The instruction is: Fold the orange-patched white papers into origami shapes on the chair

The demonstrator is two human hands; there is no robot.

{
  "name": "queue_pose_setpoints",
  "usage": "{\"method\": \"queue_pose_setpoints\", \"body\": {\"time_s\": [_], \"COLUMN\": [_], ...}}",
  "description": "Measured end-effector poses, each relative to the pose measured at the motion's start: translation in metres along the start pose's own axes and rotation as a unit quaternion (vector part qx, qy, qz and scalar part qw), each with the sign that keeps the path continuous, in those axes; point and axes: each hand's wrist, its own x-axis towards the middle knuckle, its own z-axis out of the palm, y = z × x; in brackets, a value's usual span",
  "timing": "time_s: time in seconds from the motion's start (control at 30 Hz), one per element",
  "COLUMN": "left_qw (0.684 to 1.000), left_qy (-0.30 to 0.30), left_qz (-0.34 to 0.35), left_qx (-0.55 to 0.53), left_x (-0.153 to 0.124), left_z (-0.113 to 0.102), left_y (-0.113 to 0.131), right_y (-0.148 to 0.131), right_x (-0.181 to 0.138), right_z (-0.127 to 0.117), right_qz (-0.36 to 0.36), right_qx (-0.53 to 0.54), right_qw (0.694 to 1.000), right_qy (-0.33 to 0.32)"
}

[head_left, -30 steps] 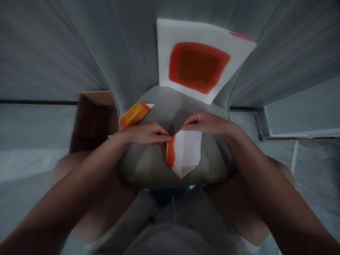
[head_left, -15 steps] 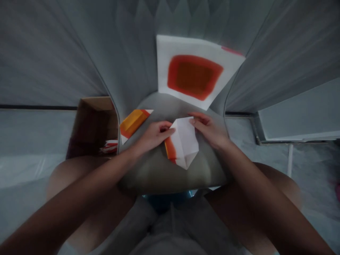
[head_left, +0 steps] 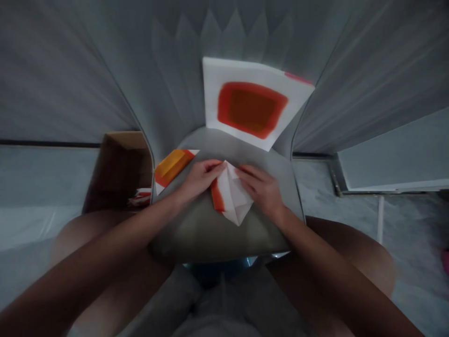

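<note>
A partly folded sheet of paper (head_left: 231,199), white with an orange-red patch on its left edge, lies on the grey chair seat (head_left: 182,229). My left hand (head_left: 203,175) pinches its upper left edge between thumb and fingers. On the other side, my right hand (head_left: 263,187) lies over the paper's upper right part with fingers stretched and close together, pressing the flap down. Whether the right thumb is under the paper is hidden. Left of my left hand rests a folded orange-and-white paper piece (head_left: 173,166).
A white sheet with a red-brown square (head_left: 252,110) leans on the chair's backrest (head_left: 175,89). Left of the chair, an open cardboard box (head_left: 119,173) holds red-and-white paper pieces (head_left: 140,196). A pale panel (head_left: 396,150) stands at the right.
My right hand has moved left and down over the paper, folding its upper right corner inward. The paper now looks narrower at the top. The view has shifted slightly.
</note>
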Motion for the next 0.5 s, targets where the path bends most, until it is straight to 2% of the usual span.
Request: {"method": "queue_pose_setpoints", "body": {"time_s": [0.13,0.5], "left_qw": [0.999,0.993], "left_qy": [0.018,-0.001], "left_qz": [-0.016,-0.041], "left_qx": [-0.027,-0.108], "left_x": [0.0007,-0.0045], "left_z": [0.0014,-0.0025], "left_y": [-0.0023,0.0012], "right_y": [0.0042,0.0040], "right_x": [-0.0002,0.0021], "right_z": [0.0052,0.0109], "right_qz": [-0.020,-0.040], "right_qx": [-0.009,0.000], "right_qw": [0.999,0.998], "right_qy": [-0.026,-0.048]}}
